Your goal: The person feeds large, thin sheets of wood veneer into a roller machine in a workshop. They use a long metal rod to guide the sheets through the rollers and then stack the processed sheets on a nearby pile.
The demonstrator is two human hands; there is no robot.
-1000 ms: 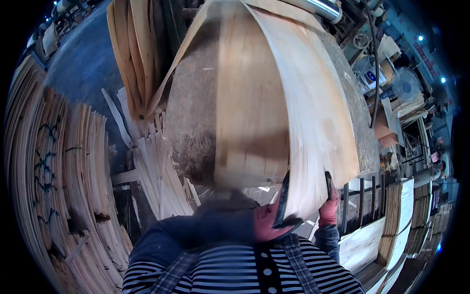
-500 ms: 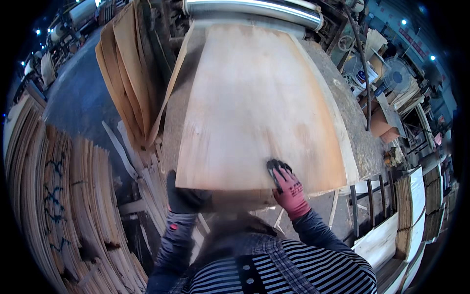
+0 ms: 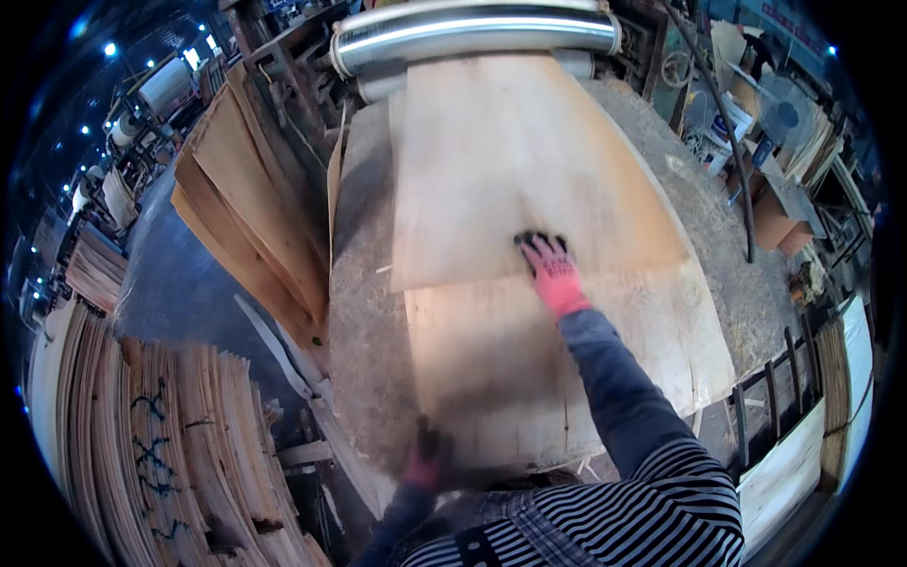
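Note:
A thin wood veneer sheet (image 3: pixel 491 170) lies on the table with its far end at the shiny metal roller (image 3: pixel 472 42). My right hand (image 3: pixel 546 260), in a pink glove with black fingers, rests flat on the sheet near its near edge, fingers spread. Under that sheet, a second veneer sheet (image 3: pixel 529 378) reaches toward my body. My left hand (image 3: pixel 427 456), gloved alike, is at the near left corner of the second sheet. Motion blurs it, so its fingers and any contact with the sheet cannot be made out.
Brown veneer sheets (image 3: pixel 241 208) lean upright left of the worn tabletop (image 3: pixel 364 312). A tall veneer stack (image 3: pixel 179 425) with dark markings stands at the lower left. On the right are a fan (image 3: pixel 782 113), a slanting pole (image 3: pixel 727 142), a cardboard box (image 3: pixel 779 222) and metal bars (image 3: pixel 770 402).
The top sheet has moved away from me toward the roller, exposing more of the sheet beneath. My right hand has reached forward with it. My left hand has left the top sheet's near corner.

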